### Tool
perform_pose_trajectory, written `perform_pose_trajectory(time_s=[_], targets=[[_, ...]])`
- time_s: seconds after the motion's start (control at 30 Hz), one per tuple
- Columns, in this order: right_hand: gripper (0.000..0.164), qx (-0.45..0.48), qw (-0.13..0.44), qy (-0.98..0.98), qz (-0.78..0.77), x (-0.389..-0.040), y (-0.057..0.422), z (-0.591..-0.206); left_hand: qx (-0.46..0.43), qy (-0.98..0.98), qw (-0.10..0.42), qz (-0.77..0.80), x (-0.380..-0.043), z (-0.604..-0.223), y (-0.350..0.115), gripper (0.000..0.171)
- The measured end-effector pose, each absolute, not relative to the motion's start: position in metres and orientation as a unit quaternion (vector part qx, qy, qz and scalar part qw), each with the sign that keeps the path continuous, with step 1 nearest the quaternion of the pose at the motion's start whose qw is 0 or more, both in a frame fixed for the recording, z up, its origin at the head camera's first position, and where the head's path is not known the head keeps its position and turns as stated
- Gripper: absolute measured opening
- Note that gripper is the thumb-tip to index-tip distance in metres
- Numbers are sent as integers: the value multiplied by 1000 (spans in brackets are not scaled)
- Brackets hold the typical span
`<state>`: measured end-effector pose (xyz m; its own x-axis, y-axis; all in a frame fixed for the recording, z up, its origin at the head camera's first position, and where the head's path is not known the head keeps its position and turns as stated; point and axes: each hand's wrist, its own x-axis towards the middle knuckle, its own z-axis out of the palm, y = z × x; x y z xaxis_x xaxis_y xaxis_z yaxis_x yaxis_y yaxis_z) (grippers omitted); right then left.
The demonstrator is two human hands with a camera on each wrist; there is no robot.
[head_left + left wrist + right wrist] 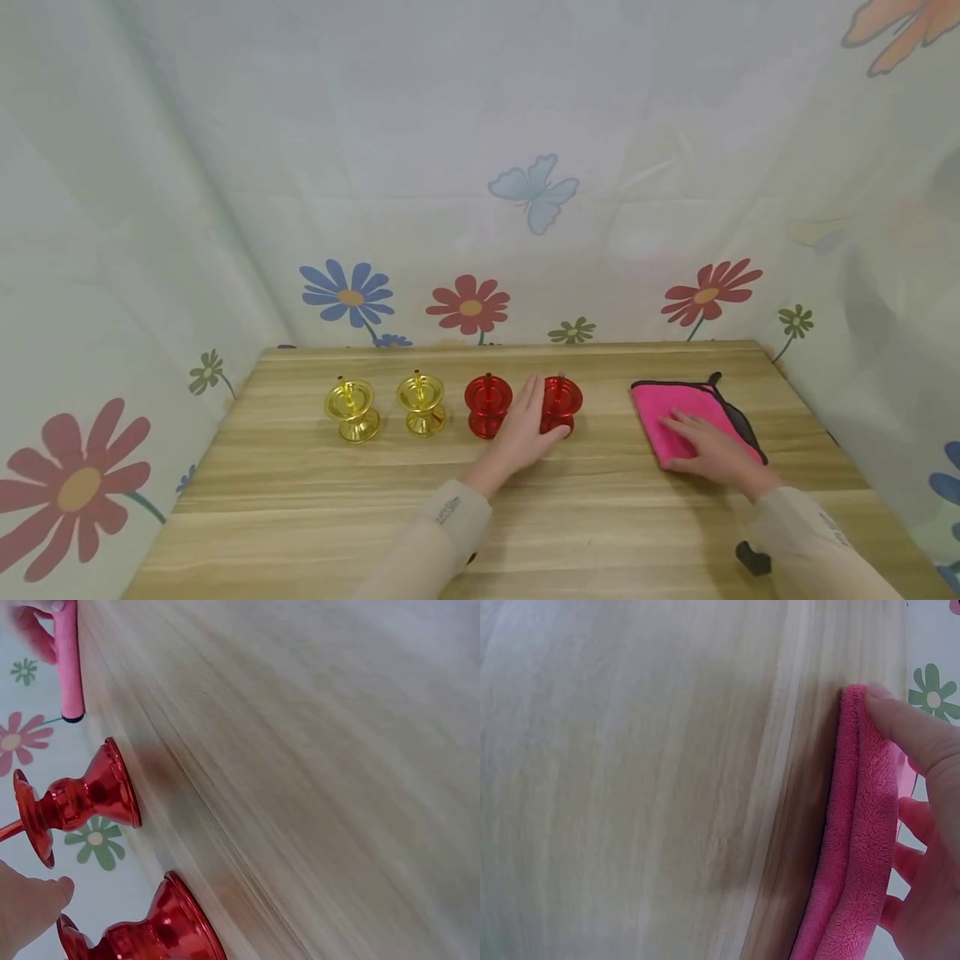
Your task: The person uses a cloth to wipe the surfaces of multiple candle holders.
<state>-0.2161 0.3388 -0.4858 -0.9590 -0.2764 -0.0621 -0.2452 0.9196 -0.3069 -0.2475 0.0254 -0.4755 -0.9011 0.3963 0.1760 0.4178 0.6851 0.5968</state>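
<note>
Two shiny red metal stands, each a small dish on a waisted foot with a thin central stem, are beside my left hand (522,433). The left red stand (483,408) shows to the left of the hand, and the right red stand (566,398) is partly hidden behind it. In the left wrist view, thumb and hand appear near the red stands' upper rims; contact cannot be told. My right hand (705,450) rests on a folded pink towel (690,402) with black edging, fingers spread over its top. The right wrist view shows the thumb on the towel's (874,802) near corner.
Two matching gold stands, the outer gold stand (358,414) and the inner gold stand (422,404), line up left of the red ones on the wooden table (600,525). Flower-printed curtain (412,167) hangs behind and on both sides. A small black object (752,558) shows beside the right sleeve.
</note>
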Motion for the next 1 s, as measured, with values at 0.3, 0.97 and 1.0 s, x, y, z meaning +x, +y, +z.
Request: perform_pose_trajectory(time_s=[0.3,0.97,1.0], targets=[[69,-141,32,981,-130,-217,338,-491,-184,-921,-2,-345,-263,-483,38,91],[58,-125,-33,983,-127,-218,335,-501,-97,-894,20,-436,-270,-498,47,90],[58,-123,-37,984,-127,-218,334,-501,-97,-894,22,-438,-270,-498,47,90]])
